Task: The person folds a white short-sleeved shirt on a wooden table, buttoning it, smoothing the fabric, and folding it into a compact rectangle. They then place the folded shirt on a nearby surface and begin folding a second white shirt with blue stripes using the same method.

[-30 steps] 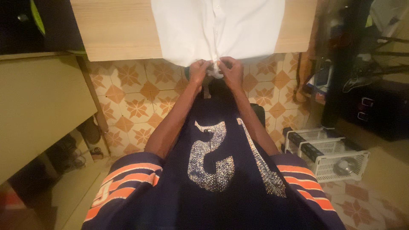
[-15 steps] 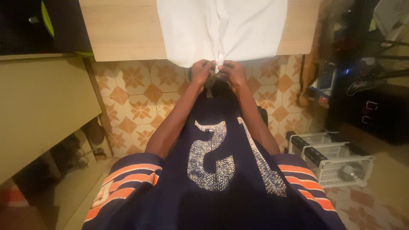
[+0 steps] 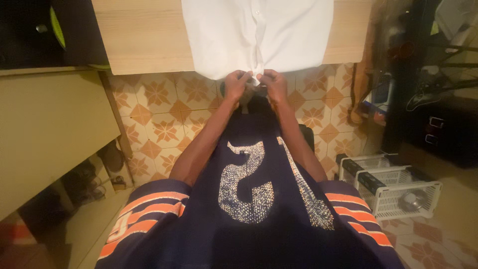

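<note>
Both hands barely shifted since earlier, left hand (image 3: 236,82) and right hand (image 3: 273,83) still pinched narrow on the white shirt (image 3: 256,35) at its near hem, shirt draped over the table (image 3: 144,37) edge, buttoning apparently ongoing.

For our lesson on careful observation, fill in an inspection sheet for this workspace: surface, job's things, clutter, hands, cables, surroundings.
Surface: light wooden table, shirt hanging over its near edge.
Job's things: white button shirt, lying flat.
Clutter: nothing seen on the table.
Hands: left hand and right hand pinch the shirt's bottom hem at the button strip.
Cables: nothing clearly seen.
Surroundings: orange patterned floor tiles; white plastic basket; shoes under a beige cabinet.
</note>
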